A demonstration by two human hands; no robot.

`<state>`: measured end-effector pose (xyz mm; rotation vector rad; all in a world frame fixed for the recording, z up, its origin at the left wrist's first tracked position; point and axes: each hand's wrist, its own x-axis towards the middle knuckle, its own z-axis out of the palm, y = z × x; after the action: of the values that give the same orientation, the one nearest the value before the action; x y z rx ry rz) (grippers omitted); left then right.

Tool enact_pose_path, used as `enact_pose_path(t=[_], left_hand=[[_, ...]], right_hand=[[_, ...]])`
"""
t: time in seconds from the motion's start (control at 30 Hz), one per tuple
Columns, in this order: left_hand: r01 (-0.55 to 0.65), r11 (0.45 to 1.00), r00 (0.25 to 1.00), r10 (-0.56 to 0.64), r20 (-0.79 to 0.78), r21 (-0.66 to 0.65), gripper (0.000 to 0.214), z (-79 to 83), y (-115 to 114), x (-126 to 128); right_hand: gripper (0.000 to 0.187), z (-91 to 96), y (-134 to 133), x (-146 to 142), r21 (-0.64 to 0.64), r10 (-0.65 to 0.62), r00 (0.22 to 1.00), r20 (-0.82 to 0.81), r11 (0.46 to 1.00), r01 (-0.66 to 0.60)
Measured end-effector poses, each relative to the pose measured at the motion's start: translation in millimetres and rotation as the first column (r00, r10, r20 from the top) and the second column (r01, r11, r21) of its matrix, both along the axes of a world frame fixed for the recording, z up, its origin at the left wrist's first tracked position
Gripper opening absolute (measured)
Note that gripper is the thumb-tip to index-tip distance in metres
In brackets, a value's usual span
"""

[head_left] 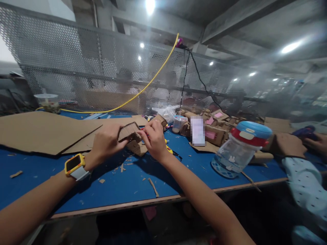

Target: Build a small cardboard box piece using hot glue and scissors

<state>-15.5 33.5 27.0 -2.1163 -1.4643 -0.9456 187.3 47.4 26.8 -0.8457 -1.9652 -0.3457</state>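
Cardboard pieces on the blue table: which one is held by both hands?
The small corrugated cardboard piece, pinched between the left hand and right hand. The large cardboard sheets lie flat, untouched, to the left.

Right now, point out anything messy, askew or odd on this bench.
Cardboard scraps litter the blue table below both hands, which grip a cardboard piece. The water bottle looks tilted, though the wide lens may cause that. A yellow cable sags over the cardboard sheets.
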Motion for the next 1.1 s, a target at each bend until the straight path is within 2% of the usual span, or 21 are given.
enact_pose_path(t=[0.17,0.3,0.43,0.57,0.77,0.9,0.97,1.1], left_hand=[[-0.048,0.998,0.998,0.049,0.038,-0.027,0.044,5.0,2.1,-1.8],[-0.139,0.982,0.989,0.145,0.041,-0.131,0.049,8.5,6.1,-7.8],[-0.165,0.973,0.986,0.168,0.010,-0.162,0.046,9.0,7.4,-10.0],[-0.134,0.983,0.991,0.133,-0.018,-0.124,0.045,8.0,5.5,-7.5],[-0.151,0.984,0.988,0.148,-0.039,-0.092,0.045,7.8,-0.7,0.4],[-0.101,0.994,0.993,0.097,-0.065,-0.049,0.042,4.9,-0.5,0.6],[-0.080,0.996,0.994,0.077,-0.075,-0.041,0.042,3.2,0.4,-0.2],[-0.060,0.997,0.996,0.056,-0.072,-0.048,0.041,2.3,0.9,0.0]], right_hand=[[0.021,15.2,13.5,-3.2,0.013,0.094,0.993,0.065,0.995,-0.095],[0.020,21.2,27.6,1.0,-0.026,0.232,0.971,0.047,0.972,-0.231],[0.019,10.9,30.7,11.4,-0.043,0.269,0.962,-0.038,0.962,-0.270],[0.018,1.5,28.1,18.1,-0.013,0.260,0.965,-0.019,0.965,-0.260],[0.021,-7.1,30.2,16.2,0.139,0.226,0.974,-0.011,0.965,-0.222],[0.018,-11.3,27.1,13.7,0.186,0.255,0.966,-0.032,0.952,-0.245],[0.016,-11.4,23.7,12.6,0.175,0.283,0.958,-0.039,0.946,-0.272],[0.014,-11.9,17.9,9.7,0.027,0.309,0.948,-0.074,0.951,-0.308]])
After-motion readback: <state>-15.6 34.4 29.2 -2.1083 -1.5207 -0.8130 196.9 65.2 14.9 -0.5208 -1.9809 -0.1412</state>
